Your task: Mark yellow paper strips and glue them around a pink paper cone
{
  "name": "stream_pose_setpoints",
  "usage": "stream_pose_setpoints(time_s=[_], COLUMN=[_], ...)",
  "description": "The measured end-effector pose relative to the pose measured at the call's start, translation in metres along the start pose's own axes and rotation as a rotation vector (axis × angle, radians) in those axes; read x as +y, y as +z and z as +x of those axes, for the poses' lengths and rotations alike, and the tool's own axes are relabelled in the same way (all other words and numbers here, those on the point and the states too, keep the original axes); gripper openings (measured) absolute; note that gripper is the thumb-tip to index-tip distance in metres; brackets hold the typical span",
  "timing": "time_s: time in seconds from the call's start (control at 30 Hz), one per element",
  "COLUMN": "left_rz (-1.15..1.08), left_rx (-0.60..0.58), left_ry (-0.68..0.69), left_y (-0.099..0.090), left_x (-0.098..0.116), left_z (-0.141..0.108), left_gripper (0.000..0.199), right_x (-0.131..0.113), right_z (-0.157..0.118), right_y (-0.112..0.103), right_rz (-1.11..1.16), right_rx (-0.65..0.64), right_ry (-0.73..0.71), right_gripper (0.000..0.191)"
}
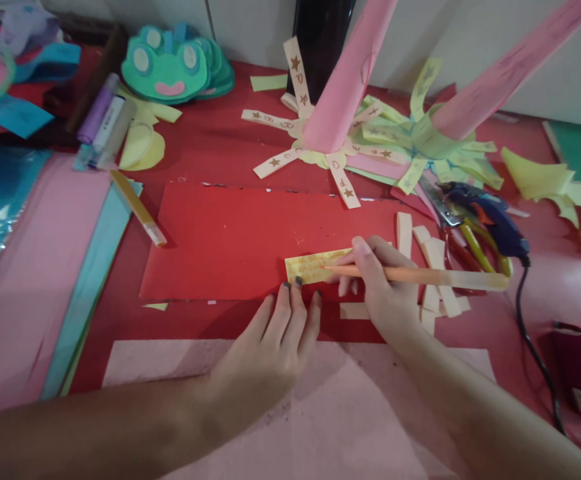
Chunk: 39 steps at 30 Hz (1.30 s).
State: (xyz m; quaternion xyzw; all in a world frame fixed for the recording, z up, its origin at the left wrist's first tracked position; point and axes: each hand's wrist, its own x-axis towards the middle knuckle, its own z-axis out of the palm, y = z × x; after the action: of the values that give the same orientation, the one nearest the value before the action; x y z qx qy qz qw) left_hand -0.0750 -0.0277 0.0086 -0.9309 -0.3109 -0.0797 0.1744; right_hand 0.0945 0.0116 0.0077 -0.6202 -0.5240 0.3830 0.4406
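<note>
My right hand (383,283) grips an orange marker (420,276), its tip against a yellow paper strip (306,265). Orange-yellow markings cover much of the strip's face. My left hand (280,337) lies with fingers stretched out, fingertips pressing the strip's lower edge. Underneath is a red sheet of card (220,240). Several cream paper strips (435,257) lie loosely piled just right of my right hand. Another short strip (354,311) sits below the card, partly hidden by that hand.
Behind the card stand pink paper cones (343,87) with lettered strips around their bases. A glue gun (490,217) and its cord lie at right by scissors (440,200). Markers (103,127), green frog cutouts (170,70) and stacked coloured sheets (35,267) occupy the left.
</note>
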Motion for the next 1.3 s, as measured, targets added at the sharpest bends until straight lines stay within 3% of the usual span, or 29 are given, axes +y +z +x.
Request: stream_pose_setpoints(time_s=[0.17, 0.6, 1.0, 1.3], left_rz=[-0.001, -0.006, 0.001, -0.003], left_rx=[-0.002, -0.002, 0.011, 0.007], left_ry=[-0.001, 0.01, 0.002, 0.001], left_y=[-0.0005, -0.0001, 0.002, 0.0025], left_x=[-0.0003, -0.0005, 0.0006, 0.0003], left_z=[0.0002, -0.0003, -0.0001, 0.001], left_gripper=[0.038, 0.038, 0.038, 0.039], right_x=[-0.0005, 0.0003, 0.0003, 0.0043], right_z=[-0.0009, -0.0001, -0.0006, -0.0007], right_y=[0.0013, 0.0011, -0.001, 0.0003], right_rz=[-0.083, -0.163, -0.236, -0.221], right_rx=[0.052, -0.002, -0.038, -0.018], right_ry=[0.009, 0.001, -0.11, -0.071], right_gripper=[0.037, 0.038, 0.036, 0.035])
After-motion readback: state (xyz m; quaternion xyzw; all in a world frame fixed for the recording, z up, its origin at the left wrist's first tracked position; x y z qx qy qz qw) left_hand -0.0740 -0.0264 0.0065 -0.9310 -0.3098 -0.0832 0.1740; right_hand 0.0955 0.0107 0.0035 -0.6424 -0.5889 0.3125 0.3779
